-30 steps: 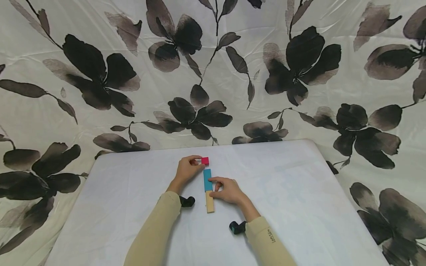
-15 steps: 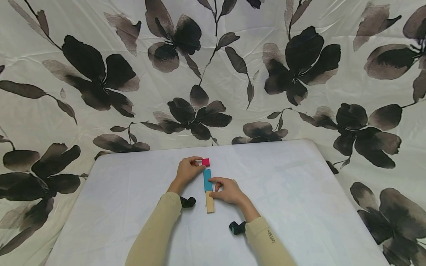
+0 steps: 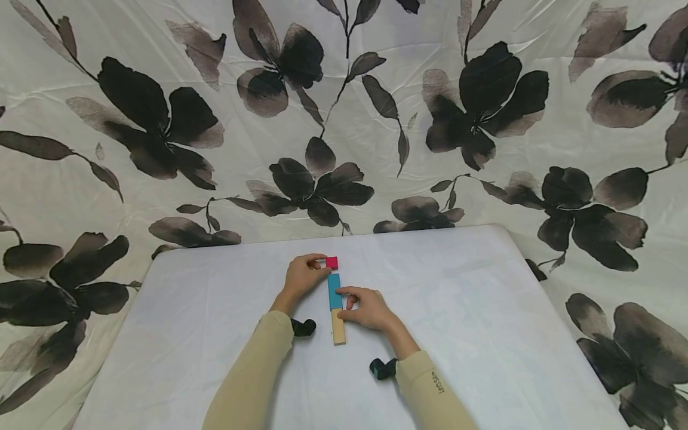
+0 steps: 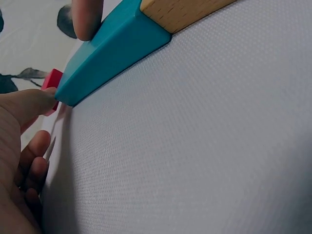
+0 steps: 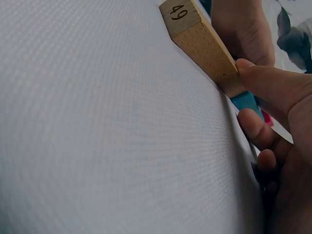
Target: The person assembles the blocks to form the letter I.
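My left hand [image 3: 305, 276] pinches a small red block [image 3: 331, 263] between thumb and forefinger, at the far end of a row of blocks. Just nearer lies a blue block [image 3: 334, 291], with a narrow gap between the two. End to end with the blue one is a natural wooden block [image 3: 338, 327]. A number is marked on that wooden block's near end, seen in the right wrist view. From the right, my right hand [image 3: 371, 307] rests its forefinger on the blue block and its thumb against the wooden block's side; its other fingers are curled underneath.
The blocks lie on a white-covered table [image 3: 457, 310]. Behind it hangs a pale cloth [image 3: 387, 179] with dark flower prints. Black wrist cameras sit below the left wrist [image 3: 304, 327] and the right wrist [image 3: 383, 369].
The left hand has brought the red block slightly nearer to the blue block, narrowing the gap. The right hand and the other two blocks stay in place.
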### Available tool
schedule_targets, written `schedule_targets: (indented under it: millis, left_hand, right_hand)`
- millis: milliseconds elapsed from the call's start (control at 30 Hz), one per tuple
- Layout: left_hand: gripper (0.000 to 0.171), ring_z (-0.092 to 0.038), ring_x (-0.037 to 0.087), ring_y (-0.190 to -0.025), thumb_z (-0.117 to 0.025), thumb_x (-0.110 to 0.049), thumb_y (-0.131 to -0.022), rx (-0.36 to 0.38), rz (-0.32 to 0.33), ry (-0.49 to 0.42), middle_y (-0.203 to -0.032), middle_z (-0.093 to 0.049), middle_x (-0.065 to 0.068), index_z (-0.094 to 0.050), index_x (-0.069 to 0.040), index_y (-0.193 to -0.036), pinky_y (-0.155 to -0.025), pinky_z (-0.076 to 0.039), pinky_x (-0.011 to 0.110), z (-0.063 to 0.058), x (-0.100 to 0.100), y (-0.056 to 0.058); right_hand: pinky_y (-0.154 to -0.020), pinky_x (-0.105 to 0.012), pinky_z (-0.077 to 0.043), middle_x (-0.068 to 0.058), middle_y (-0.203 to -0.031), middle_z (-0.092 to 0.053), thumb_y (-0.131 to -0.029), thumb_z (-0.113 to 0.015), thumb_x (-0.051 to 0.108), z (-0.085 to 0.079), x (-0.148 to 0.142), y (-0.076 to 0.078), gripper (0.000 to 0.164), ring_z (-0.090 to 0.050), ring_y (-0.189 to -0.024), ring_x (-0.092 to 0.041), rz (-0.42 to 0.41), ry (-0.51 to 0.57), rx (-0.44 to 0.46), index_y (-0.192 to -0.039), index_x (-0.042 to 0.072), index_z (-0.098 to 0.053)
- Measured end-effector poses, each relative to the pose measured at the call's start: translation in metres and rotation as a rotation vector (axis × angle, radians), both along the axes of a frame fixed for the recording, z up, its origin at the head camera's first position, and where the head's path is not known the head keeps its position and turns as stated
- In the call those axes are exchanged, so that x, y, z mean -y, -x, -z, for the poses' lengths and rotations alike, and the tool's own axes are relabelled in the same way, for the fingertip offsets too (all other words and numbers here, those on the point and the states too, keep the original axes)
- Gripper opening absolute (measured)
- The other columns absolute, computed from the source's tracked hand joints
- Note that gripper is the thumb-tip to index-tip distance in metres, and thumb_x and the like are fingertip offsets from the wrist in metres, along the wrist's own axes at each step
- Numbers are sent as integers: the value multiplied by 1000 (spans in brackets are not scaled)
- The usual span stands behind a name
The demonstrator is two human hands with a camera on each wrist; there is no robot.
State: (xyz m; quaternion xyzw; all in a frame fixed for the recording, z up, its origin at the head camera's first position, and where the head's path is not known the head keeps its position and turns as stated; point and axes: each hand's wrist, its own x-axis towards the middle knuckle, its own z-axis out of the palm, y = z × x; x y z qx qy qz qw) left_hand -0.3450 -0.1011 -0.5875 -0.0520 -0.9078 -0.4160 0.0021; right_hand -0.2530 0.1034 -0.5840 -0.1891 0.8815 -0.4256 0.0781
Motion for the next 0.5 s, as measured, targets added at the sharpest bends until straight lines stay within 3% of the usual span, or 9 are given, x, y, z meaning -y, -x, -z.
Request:
schedule_targets:
  millis: [500]
  left_hand:
    - [34, -50, 16, -72, -80, -28, -81, 3, -10, 50, -77, -59, -1, -73, -14, -112, -66, -40, 32, -1, -2, 0]
  right_hand:
    - [-74, -32, -39, 13, -74, -57, -83, -77, 30, 0, 0, 0, 49, -49, -66, -7, 4, -4, 6, -129, 18, -63]
